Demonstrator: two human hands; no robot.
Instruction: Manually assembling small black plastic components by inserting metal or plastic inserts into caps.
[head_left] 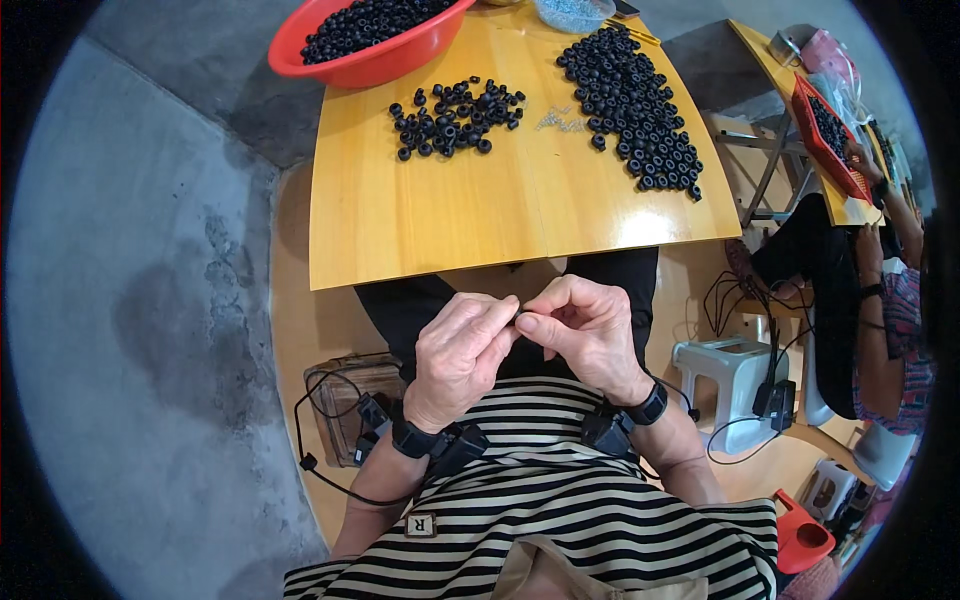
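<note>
My left hand (462,350) and my right hand (588,328) meet over my lap, just off the table's near edge. The fingertips of both are pinched together around a small dark part (520,311), mostly hidden by the fingers. On the table lies a loose group of small black knob-like parts (455,122). To its right spreads a denser patch of black ring-shaped parts (640,110) with holes in their middles. Between the two groups is a little scatter of tiny silvery pieces (563,120), too small to name.
A red basin (400,55) of black parts stands at the table's (450,235) far left, a clear tub (575,12) of tiny pieces at the back. A grey wall (150,300) rises at left. On the right are a white stool (730,380), cables, and another person beside a red tray (828,140).
</note>
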